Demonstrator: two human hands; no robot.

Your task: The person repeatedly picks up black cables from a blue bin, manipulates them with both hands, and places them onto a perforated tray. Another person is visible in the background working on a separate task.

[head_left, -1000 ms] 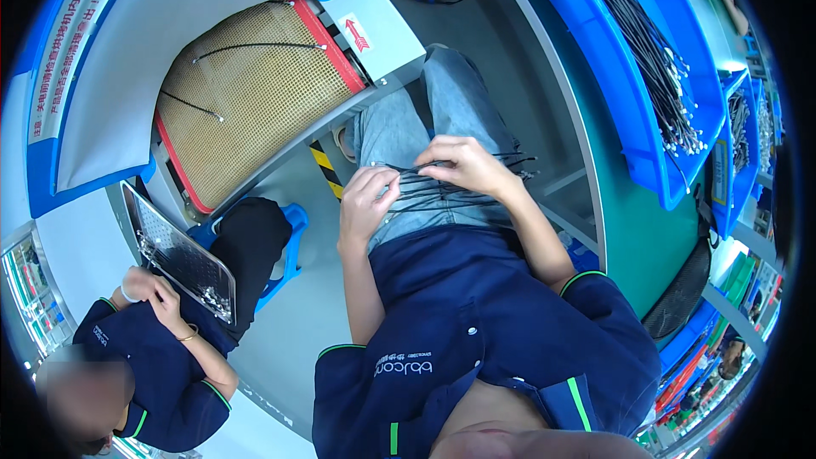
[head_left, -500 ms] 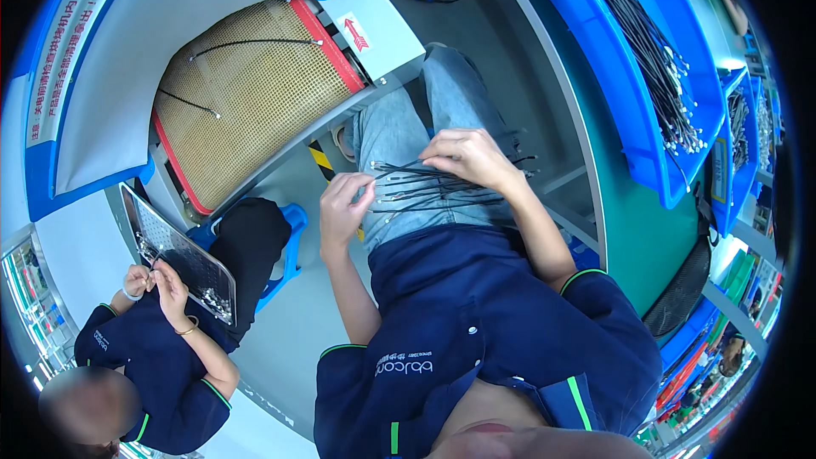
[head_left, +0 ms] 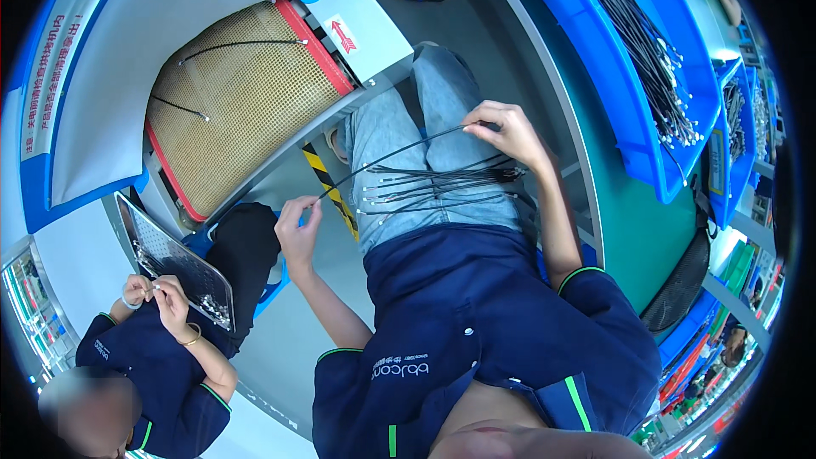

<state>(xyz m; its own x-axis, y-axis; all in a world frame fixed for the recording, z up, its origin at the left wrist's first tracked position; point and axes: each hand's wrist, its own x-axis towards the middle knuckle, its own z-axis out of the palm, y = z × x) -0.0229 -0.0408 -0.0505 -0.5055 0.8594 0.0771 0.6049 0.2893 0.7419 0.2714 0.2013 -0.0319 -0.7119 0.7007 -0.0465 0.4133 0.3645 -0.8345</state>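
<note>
A thin black cable (head_left: 387, 157) is stretched slantwise above my lap. Its lower left end is pinched in the fingertips of my left hand (head_left: 297, 234). My right hand (head_left: 512, 134) grips it near the upper right end, thumb against fingers. Beneath it, across my jeans, lies a loose bundle of similar black cables (head_left: 450, 180) with small pale connectors at their ends. Two more black cables rest apart on the tan mesh belt (head_left: 246, 102) at the far left: one longer cable (head_left: 242, 43) and one shorter cable (head_left: 177, 106).
A co-worker at lower left handles something small over a metal tray (head_left: 191, 259). The belt sits in a machine with a red-edged opening and grey side housing (head_left: 361, 34). At right, a blue bin (head_left: 642, 149) full of black cables (head_left: 633, 42) stands on a green table (head_left: 633, 238).
One cable has come away from the bundle and is now held taut between my hands. My left hand moved left and down, my right hand right and up. The rest of the bundle stays on my lap.
</note>
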